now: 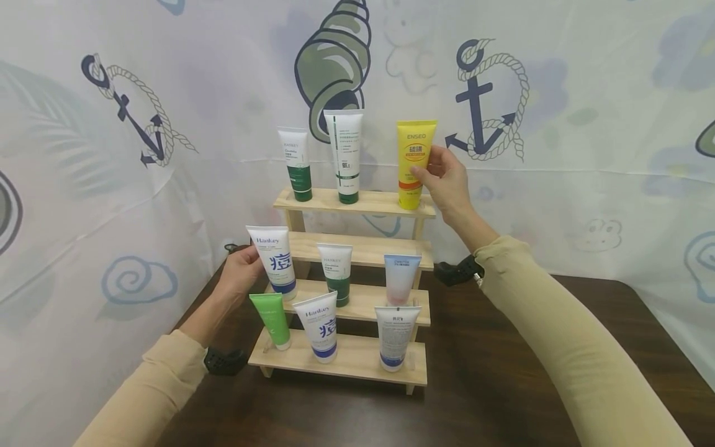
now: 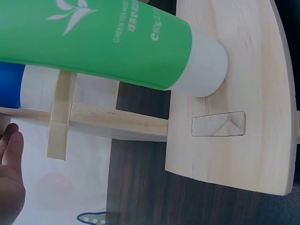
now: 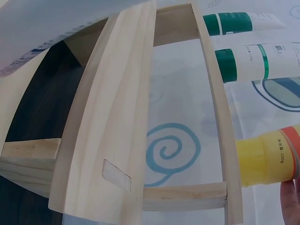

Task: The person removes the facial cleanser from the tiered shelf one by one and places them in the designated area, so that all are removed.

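Note:
On the top shelf, my right hand (image 1: pixel 448 183) pinches a yellow squeeze tube (image 1: pixel 410 138), thumb on its front and fingers behind. The tube stands cap-down at the shelf's right end. My left hand (image 1: pixel 239 273) is beside a white Hankey tube (image 1: pixel 269 254) with a blue band, on the third shelf down at the left. That tube hides its fingertips in the head view. The left wrist view shows fingers (image 2: pixel 13 145) against a pale edge, and I cannot tell what they grip. Below stands a green tube (image 1: pixel 270 313).
A wooden stepped stand (image 1: pixel 357 248) sits on a dark table (image 1: pixel 530 372). Two white-and-green tubes, including a tall one (image 1: pixel 347 149), share the top shelf. Lower shelves hold more tubes, among them a light blue-pink one (image 1: pixel 401 276). A printed cloth (image 1: pixel 586 81) hangs behind.

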Tool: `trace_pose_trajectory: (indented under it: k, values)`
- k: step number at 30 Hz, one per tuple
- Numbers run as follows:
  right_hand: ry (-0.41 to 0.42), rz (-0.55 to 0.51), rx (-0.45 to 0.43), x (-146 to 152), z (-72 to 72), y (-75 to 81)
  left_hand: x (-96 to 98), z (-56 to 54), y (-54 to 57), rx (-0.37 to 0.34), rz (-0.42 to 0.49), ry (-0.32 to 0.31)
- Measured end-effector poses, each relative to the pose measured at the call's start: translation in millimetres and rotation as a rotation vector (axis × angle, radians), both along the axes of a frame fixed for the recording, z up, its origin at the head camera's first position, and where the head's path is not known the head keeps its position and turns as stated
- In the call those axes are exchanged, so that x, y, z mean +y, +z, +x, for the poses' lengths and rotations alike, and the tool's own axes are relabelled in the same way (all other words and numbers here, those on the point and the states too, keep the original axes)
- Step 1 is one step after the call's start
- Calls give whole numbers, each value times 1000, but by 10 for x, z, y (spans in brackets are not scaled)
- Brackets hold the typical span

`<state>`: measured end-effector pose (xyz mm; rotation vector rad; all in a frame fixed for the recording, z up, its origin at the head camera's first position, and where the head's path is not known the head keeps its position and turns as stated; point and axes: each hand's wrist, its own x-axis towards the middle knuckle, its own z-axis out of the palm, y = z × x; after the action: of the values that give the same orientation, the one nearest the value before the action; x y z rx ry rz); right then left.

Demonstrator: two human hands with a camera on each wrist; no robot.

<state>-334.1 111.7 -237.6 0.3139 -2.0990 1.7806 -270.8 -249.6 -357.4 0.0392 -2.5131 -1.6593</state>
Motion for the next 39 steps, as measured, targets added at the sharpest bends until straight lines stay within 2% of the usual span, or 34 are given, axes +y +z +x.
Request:
trace_pose_trajectory:
  k: [11,14,19,25,27,31,39]
  values:
    - [-84,-3,21,111,75,-34,45,-2,-15,-5,12,-18]
    - [-93,-14,50,178,121,-41,48,3,-7,-5,3,-21]
    - [-121,-17,98,359,217,-65,45,19,27,-9,-5,-29]
    - [-178,-87,76,674,332,-156,35,21,46,-13,2,-40]
    - [-179,-131,54,781,373,-208,29,23,47,-14,0,-37]
    - [-171,-144,-9,967,442,-377,3,27,41,-20,-20,-31]
    - [-207,77,-145,1260,528,-913,-19,21,37,-30,-26,-40]
